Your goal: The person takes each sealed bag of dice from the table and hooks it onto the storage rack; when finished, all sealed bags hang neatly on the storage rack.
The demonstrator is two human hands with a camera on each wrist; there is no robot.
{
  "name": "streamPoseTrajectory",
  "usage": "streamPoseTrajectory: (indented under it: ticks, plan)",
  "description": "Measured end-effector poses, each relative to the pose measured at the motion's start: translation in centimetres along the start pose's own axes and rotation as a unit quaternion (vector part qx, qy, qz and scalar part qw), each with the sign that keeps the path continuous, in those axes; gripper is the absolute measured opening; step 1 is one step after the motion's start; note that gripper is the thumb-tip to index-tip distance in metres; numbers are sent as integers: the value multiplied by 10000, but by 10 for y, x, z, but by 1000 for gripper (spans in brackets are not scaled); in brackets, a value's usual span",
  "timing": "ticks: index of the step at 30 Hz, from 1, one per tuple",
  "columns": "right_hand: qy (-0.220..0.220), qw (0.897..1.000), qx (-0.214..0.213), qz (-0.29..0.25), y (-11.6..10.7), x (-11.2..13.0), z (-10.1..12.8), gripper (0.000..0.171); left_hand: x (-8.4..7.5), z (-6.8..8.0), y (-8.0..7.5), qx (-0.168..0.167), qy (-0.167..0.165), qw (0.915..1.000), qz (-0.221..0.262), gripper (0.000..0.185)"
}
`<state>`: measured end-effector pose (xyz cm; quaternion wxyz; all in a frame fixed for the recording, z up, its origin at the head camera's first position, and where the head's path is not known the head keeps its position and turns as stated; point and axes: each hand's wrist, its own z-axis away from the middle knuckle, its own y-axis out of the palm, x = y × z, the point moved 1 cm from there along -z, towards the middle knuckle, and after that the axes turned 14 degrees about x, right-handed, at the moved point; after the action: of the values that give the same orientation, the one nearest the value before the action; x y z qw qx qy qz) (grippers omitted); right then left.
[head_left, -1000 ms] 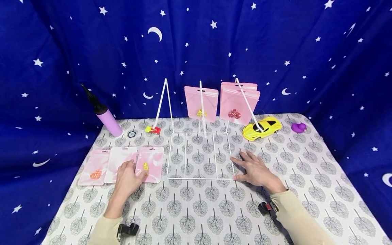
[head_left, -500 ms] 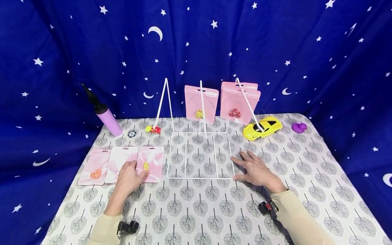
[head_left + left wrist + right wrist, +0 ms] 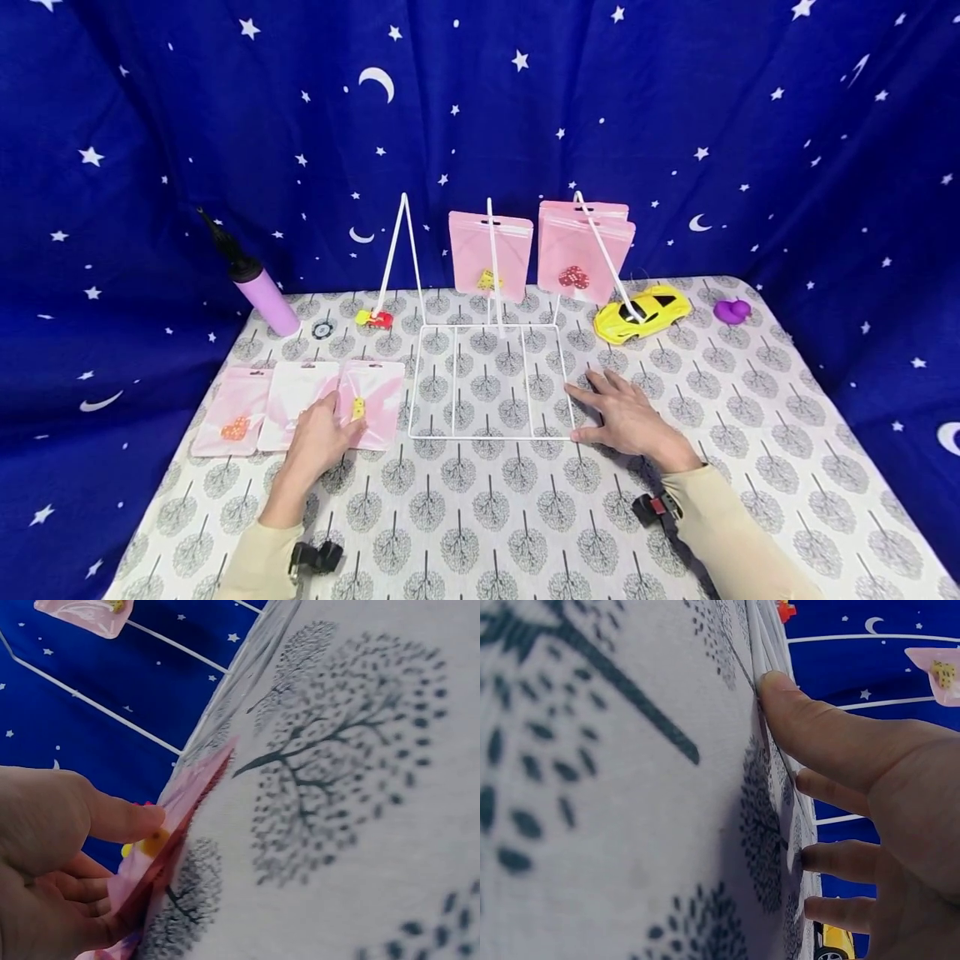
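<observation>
My left hand point(image 3: 318, 433) pinches the near edge of a pink pouch point(image 3: 378, 392) holding a yellow die. In the left wrist view the thumb point(image 3: 120, 821) lies on top, the fingers curl beneath, and the pouch point(image 3: 191, 799) is lifted slightly off the cloth. My right hand point(image 3: 626, 417) rests flat on the right front corner of a white wire rack point(image 3: 487, 437). The right wrist view shows its straight fingers point(image 3: 817, 735) pressing the rack's wire to the table. Two pink pouches point(image 3: 491, 250) point(image 3: 585, 250) hang on the rack's upright prongs.
Two more pink pouches point(image 3: 236, 408) point(image 3: 296, 390) lie left of the held one. A purple pump point(image 3: 262, 292), a poker chip point(image 3: 322, 329) and a small red-yellow toy point(image 3: 375, 317) sit at back left. A yellow toy car point(image 3: 641, 315) and purple duck point(image 3: 731, 312) sit at back right.
My left hand has shifted slightly right, its thumb onto the pouch with the yellow die, raising that pouch's near edge. The right hand has stayed still.
</observation>
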<state>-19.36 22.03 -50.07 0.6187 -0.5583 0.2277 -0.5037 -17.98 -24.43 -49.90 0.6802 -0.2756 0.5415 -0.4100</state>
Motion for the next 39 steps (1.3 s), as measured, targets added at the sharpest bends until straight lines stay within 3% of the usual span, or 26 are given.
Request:
streamPoseTrajectory:
  ticks: [14,19,24,30,39]
  plan:
    - [-14,10000,45,-50,1,0,-1,78,2,7,2,-296,-101,9959,847,79]
    - [13,10000,71,-65,1,1,-1,78,0,9,-3,-475,-20,9949,893,70]
    - [22,10000,78,-56,2,0,0,78,-2,14,-5,-340,31,9917,1236,56]
    - [11,9999,74,-93,3,0,1,78,-7,20,-9,-438,290,9884,1423,48]
    - [24,9999,65,-96,2,-2,-1,79,-29,30,-4,-410,741,9762,1996,34]
